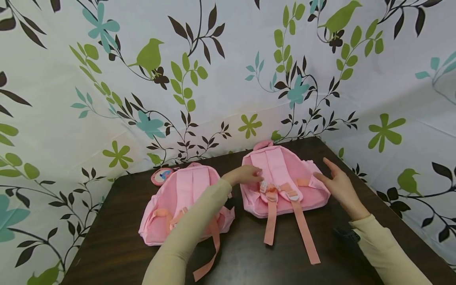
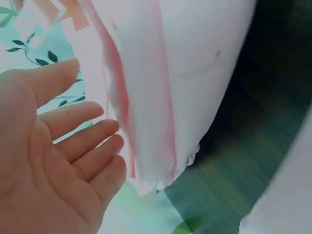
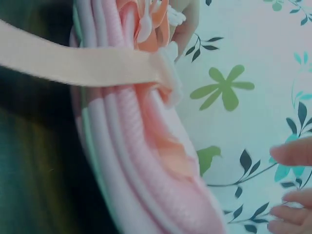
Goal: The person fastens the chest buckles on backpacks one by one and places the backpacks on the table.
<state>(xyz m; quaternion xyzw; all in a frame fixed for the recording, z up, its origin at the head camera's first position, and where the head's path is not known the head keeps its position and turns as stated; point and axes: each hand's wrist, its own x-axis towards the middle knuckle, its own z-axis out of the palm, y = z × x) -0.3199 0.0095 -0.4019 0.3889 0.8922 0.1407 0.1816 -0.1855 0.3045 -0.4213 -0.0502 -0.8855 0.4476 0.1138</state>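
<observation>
Two pink backpacks lie on the dark table, straps facing up. My left hand (image 1: 246, 175) is over the left side of the right backpack (image 1: 272, 166), close to its shoulder straps and white buckles (image 1: 263, 186). In the left wrist view its fingers (image 2: 73, 119) are loosely extended beside the pink fabric, holding nothing. At the same backpack's right side, my right hand (image 1: 340, 188) is spread, thumb toward the side pocket. Peach webbing straps (image 1: 305, 233) hang from this backpack toward the near edge. My left forearm partly hides the left backpack (image 1: 160, 221).
A round pink charm with a blue figure (image 1: 162, 176) lies by the left backpack's top. Behind the dark table (image 1: 107, 237) hangs a white cloth (image 1: 228, 91) printed with birds and leaves. A dark object (image 1: 345, 234) is beneath my right wrist.
</observation>
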